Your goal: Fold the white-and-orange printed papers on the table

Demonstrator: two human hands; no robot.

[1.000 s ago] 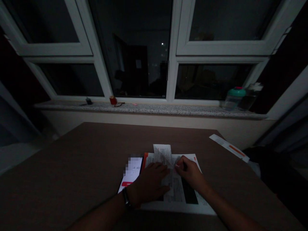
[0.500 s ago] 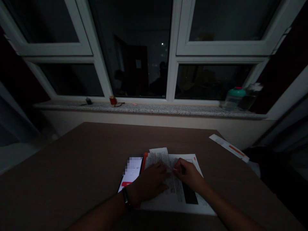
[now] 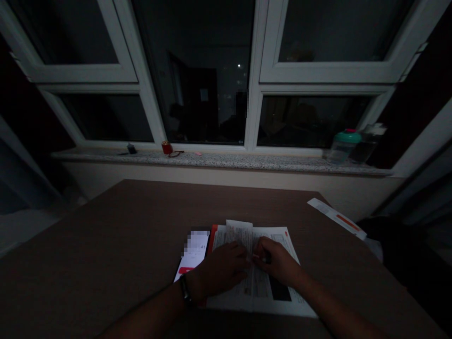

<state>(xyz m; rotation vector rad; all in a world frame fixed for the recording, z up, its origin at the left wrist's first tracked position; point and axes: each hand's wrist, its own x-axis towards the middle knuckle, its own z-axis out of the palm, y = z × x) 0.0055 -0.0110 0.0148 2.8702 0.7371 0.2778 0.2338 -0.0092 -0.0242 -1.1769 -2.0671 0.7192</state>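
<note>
Printed sheets with an orange left edge lie on the brown table, and a loose printed strip of paper stands out past their top edge. My left hand, with a dark band at its wrist, rests over the left part of the sheets, its fingers against the strip. Pinched near the strip's right edge is my right hand, its fingertips close to my left fingers. A lit phone lies just left of the sheets, partly behind my left arm.
A long white paper strip lies at the table's right edge. On the stone windowsill stand a bottle with a teal lid, a small red jar and a dark little bottle.
The loose strip's top end has shifted right and slightly down, and now stands straighter. My right hand has moved slightly down, still pinched. My left hand has hardly moved.
</note>
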